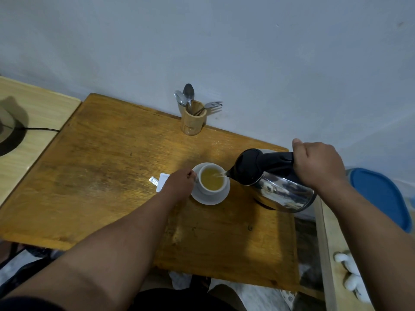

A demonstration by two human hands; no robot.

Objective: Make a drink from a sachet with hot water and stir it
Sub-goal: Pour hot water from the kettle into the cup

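Note:
A white cup (211, 188) of yellow liquid stands on a white saucer (210, 198) in the middle of the wooden table (101, 176). My left hand (179, 182) grips the cup's handle side. My right hand (316, 164) holds the black handle of a steel kettle (280, 189), tilted left, its spout at the cup's right rim with water running in. A torn white sachet (160, 181) lies just left of the saucer, partly hidden by my left hand.
A wooden holder (193, 120) with spoons and a fork stands at the table's back edge by the wall. The kettle's base (9, 135) with its cord sits on a lighter table at far left. A blue lid (381, 196) is at the right.

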